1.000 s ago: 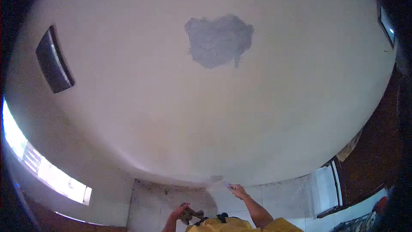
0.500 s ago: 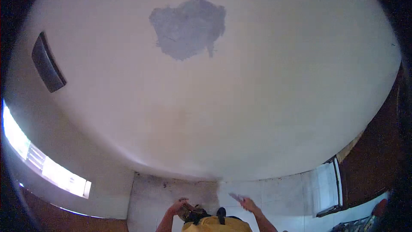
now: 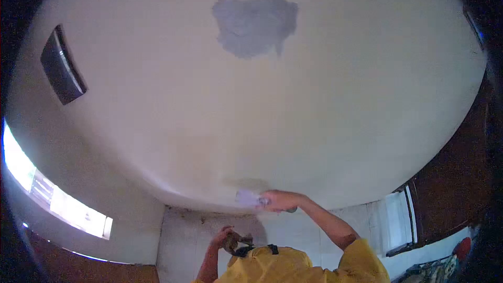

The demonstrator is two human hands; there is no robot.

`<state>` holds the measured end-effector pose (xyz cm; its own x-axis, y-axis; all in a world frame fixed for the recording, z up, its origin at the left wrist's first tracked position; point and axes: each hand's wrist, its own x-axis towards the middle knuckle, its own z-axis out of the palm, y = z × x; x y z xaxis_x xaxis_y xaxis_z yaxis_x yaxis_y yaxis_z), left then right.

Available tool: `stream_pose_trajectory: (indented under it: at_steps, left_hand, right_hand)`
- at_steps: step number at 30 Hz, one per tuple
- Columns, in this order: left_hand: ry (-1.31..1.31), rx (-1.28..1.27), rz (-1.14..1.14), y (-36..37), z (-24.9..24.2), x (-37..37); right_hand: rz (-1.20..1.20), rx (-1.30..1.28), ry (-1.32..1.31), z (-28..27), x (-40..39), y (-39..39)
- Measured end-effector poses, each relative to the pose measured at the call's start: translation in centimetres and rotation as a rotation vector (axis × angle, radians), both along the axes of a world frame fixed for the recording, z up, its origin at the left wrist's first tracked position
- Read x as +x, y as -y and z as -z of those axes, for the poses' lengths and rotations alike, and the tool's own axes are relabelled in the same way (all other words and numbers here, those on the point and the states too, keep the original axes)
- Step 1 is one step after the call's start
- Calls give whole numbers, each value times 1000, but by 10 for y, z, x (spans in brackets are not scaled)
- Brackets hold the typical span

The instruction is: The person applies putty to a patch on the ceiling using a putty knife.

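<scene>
My right hand (image 3: 283,200) is closed around the handle of a putty knife (image 3: 246,197). Its pale, wide blade points left, close against the lower part of the big light wall (image 3: 335,126). Lower down on the left, my left hand (image 3: 218,237) has its fingers curled at a brownish, rounded thing (image 3: 230,243) that is too dim to name. Far above both hands, a rough grey patch (image 3: 255,25) stands out on the wall.
A dark flat box (image 3: 64,65) is fixed to the wall at upper left. Below it runs a bright window strip (image 3: 73,215). Dark brown panelling (image 3: 445,204) stands at right, with patterned cloth (image 3: 435,271) under it. Pale tiles (image 3: 325,233) line the wall's foot.
My right hand has risen with the putty knife and swung left to the wall. My left hand has stayed low, shifting slightly upward. The grey patch sits further right in view.
</scene>
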<state>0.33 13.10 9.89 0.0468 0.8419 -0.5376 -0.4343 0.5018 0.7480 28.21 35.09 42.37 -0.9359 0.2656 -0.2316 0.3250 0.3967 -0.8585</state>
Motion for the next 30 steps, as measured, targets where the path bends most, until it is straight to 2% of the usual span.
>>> stream_pose_trajectory:
  at_steps: [1,2,5,6,8,9,11,12,13,15,17,18,20,21,23,25,26,28,30]
  left_hand:
    - [-28,-2,-36,4,-3,-3]
    - [-54,-3,-71,8,-7,-8]
    - [143,57,-97,33,-14,-24]
    - [138,65,-94,42,-11,-29]
    - [107,42,-92,54,-7,-37]
    - [83,31,-89,60,-8,-46]
    - [102,17,-171,72,-6,-56]
    - [116,11,-209,77,-3,-57]
    - [18,-1,-235,84,0,-59]
    - [-179,9,-297,82,19,-69]
    - [-26,4,-202,95,13,-80]
    - [56,-18,-150,108,10,-82]
    - [240,-119,-91,117,47,-101]
    - [328,-170,-59,121,66,-107]
    - [338,-186,-7,114,68,-106]
    - [294,-157,59,105,68,-102]
    - [256,-140,86,100,65,-99]
    - [106,-89,111,88,25,-93]
    - [322,-127,165,80,-5,-87]
  right_hand:
    - [-90,190,-26,-3,-8,10]
    - [-129,256,-283,12,-14,8]
    - [-79,-88,-113,-65,-33,13]
    - [-93,-51,-81,-60,-40,15]
    - [-120,20,-27,-26,-56,16]
    - [-86,136,-39,14,-60,14]
    - [-8,373,-67,127,-54,14]
    - [47,275,54,176,-43,12]
    - [101,180,174,212,-23,15]
    - [355,-134,334,245,16,32]
    - [638,-336,149,217,47,67]
    - [694,-345,67,191,61,81]
    - [809,-371,-96,153,84,103]
    - [801,-421,-18,175,105,108]
    - [781,-520,126,251,157,120]
    - [862,-391,665,320,194,151]
    - [753,-24,615,359,214,168]
    - [477,690,464,419,234,184]
    - [942,552,280,373,206,190]
